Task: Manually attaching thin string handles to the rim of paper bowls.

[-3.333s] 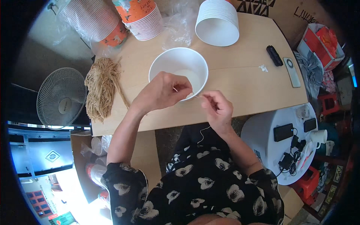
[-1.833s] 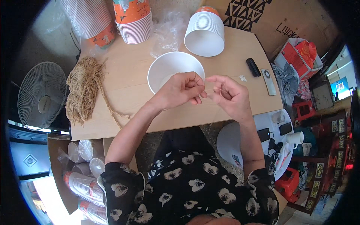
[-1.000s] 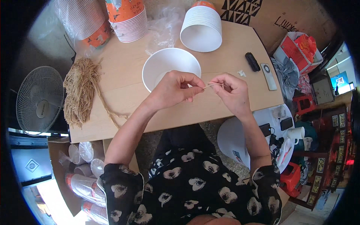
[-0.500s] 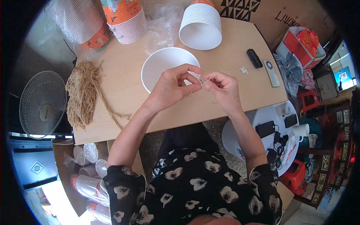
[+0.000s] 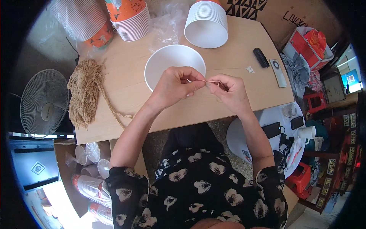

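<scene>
My left hand (image 5: 176, 84) and my right hand (image 5: 231, 94) meet over the table's near half, fingertips pinched close together. Between them runs a short thin light-coloured cord (image 5: 212, 81), each hand gripping part of it. Just behind my left hand is a white paper tub (image 5: 162, 59), its opening facing up toward me and its lower right side partly covered by that hand. At the table's left lies a thick bundle of tan cords (image 5: 84, 95), with a few strands trailing toward my left forearm.
Nested tubs (image 5: 206, 32) lie at the back, and orange-and-white stacks (image 5: 131, 24) stand to their left beside clear plastic wrap (image 5: 166, 28). On the right are a black object (image 5: 260, 58), a silver device (image 5: 278, 72) and white scraps (image 5: 249, 69). A fan (image 5: 45, 105) stands left.
My fingertips have drawn closer together, and the cord between them, a small loop before, now looks pulled straighter. The whole view has shifted slightly.
</scene>
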Available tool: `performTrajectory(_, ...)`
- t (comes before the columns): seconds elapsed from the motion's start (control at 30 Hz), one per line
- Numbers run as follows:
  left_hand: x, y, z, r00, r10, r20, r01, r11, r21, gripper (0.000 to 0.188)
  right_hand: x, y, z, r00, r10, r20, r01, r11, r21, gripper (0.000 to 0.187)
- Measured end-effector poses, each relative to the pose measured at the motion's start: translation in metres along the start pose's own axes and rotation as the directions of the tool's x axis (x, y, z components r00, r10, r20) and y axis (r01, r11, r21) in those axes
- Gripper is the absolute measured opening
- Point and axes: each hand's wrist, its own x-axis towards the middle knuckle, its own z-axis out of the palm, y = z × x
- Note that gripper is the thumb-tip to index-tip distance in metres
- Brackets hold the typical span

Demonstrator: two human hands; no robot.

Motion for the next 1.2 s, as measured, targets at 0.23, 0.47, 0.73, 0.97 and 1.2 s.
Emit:
performTrajectory(0.23,0.0,0.0,-0.002,1.0,-0.014,-0.011,0.014,1.0,-0.008,0.015,0.002,0.001,-0.002,0.997,-0.021,0.076,0.021,1.0,0.002,0.01)
performTrajectory(0.47,-0.001,-0.002,-0.002,1.0,0.02,-0.008,-0.02,0.999,-0.041,0.015,0.003,-0.001,0.001,0.992,0.031,0.122,-0.049,0.988,0.146,0.011)
performTrajectory(0.73,-0.002,0.004,-0.001,1.0,0.0,-0.025,0.0,1.0,0.001,0.012,0.006,-0.003,0.001,0.984,0.091,0.155,-0.122,0.97,0.211,0.016)
performTrajectory(0.97,-0.001,0.003,-0.003,1.0,-0.023,0.002,0.023,1.0,0.005,0.015,0.008,0.003,0.001,0.958,0.193,0.213,-0.269,0.861,0.431,0.017)
performTrajectory(1.2,-0.002,0.006,0.0,0.999,0.001,-0.032,-0.002,0.999,-0.045,0.015,0.011,0.001,-0.001,0.938,0.256,0.232,-0.34,0.804,0.487,0.017)
